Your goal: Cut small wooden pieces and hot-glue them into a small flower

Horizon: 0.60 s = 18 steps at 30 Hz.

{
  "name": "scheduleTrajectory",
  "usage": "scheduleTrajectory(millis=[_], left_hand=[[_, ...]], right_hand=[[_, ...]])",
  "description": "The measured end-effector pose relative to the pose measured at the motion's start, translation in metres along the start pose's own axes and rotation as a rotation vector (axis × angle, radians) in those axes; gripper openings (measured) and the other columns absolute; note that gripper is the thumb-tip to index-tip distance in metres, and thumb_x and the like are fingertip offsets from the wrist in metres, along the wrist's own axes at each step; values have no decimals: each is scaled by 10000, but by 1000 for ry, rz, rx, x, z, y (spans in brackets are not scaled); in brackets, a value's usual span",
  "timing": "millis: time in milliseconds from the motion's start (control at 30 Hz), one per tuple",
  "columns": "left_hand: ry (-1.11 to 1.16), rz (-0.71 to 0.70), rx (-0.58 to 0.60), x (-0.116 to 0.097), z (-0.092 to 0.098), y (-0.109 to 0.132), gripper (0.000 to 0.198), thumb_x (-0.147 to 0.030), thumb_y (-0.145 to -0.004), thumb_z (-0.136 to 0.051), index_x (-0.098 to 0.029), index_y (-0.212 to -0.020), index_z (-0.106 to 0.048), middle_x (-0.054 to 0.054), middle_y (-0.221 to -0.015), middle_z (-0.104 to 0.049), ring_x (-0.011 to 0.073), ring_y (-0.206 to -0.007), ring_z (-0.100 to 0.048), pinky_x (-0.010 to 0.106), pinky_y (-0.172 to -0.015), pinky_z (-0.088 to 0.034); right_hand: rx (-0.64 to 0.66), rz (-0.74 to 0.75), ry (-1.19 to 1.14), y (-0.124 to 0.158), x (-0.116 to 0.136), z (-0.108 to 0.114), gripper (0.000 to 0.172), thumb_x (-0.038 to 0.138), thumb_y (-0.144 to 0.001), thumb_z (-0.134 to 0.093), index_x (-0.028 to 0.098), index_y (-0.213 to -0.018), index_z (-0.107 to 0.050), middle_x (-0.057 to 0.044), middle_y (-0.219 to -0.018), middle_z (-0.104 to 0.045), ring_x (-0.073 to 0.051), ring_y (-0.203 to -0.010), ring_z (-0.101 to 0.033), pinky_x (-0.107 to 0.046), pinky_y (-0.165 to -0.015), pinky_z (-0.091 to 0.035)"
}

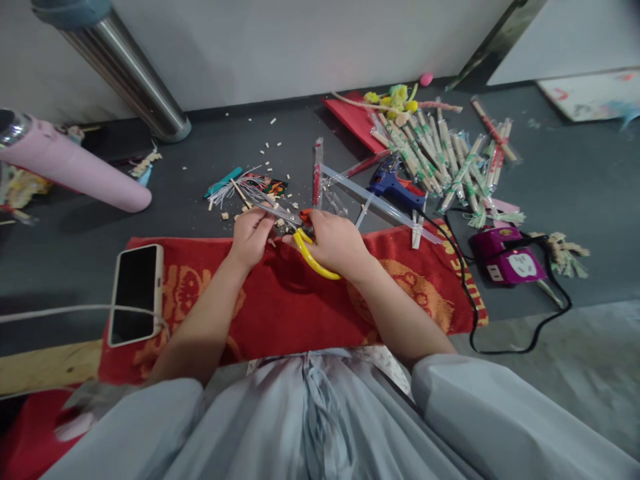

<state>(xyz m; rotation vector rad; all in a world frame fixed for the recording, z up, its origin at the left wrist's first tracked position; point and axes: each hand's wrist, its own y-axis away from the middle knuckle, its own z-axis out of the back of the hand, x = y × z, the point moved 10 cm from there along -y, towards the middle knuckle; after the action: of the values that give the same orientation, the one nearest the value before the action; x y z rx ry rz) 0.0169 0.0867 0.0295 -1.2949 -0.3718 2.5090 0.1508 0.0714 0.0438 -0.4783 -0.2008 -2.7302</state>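
My right hand (335, 243) is closed around the yellow handle of a pair of scissors (317, 263), whose metal blades point left toward my other hand. My left hand (253, 235) is closed in a pinch beside the blade tips. A thin pale stick (241, 192) runs into its fingers; the part inside the grip is hidden. Small pale cut bits (225, 216) lie scattered just beyond my hands. A bundle of grey-white strands (233, 193) and a patterned piece of cloth (267, 184) rest near the left fingertips. Both hands are above a red towel (295, 313).
At left are a phone (136, 293) with a white cable, a pink bottle (85, 163) and a steel flask (135, 73). A blue glue gun (395, 187), clear glue sticks (380, 200), several wrapped sticks (435, 150) and a purple box (507, 257) with black cord lie right.
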Motion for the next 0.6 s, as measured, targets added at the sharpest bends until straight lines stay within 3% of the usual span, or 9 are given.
scheduleTrajectory(millis=[300,600], left_hand=[[110,45,15,-1,-2,1,469,-560,-916,-348,-214,-673,-551,-9,-557,-516,129,-530,-527,299,-595,-473],[154,36,24,-3,-1,-1,443,-569,-893,-400,-207,-657,-500,-14,-569,-497,119,-525,-510,272,-529,-420]], right_hand=[[-79,60,-18,0,3,1,769,750,-829,-326,70,-1128,-525,-191,-1105,-642,-311,-1044,-605,-373,-881,-440],[2,0,-25,0,0,-1,698,709,-866,-302,107,-1104,-561,-149,-1069,-676,-292,-966,-654,-342,-768,-466]])
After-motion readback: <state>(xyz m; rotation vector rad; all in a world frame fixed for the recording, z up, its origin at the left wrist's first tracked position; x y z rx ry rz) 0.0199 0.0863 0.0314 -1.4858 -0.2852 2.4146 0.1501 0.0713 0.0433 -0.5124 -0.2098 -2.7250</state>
